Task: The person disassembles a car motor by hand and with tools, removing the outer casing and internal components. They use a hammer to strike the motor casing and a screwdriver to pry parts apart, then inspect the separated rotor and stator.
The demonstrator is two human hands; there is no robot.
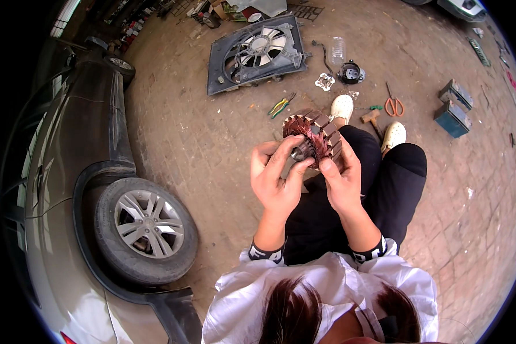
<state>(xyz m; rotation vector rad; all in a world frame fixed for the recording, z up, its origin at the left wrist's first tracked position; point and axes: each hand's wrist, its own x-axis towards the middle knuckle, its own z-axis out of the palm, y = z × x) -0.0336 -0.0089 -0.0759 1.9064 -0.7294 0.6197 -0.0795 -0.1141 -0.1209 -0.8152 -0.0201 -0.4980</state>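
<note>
A motor armature (321, 133) with reddish copper windings and dark core segments is held up over my lap. My left hand (278, 175) pinches it at the shaft and commutator end, thumb and forefinger closed there. On the other side my right hand (345, 178) grips its outer rim, with the thumb on the near edge of the windings. The right fingers are partly hidden behind the armature. Beyond it on the floor lie yellow-green pliers (281, 105). A mallet (371, 117) rests between my feet, close to orange-handled scissors (394, 107).
A car with a large wheel (149, 223) stands at my left. Farther off lies a radiator fan assembly (258, 54). Near it are a round black motor housing (350, 73), a white-grey flat part (325, 81) and a clear plastic bottle (337, 50). Two batteries (453, 118) sit at the right.
</note>
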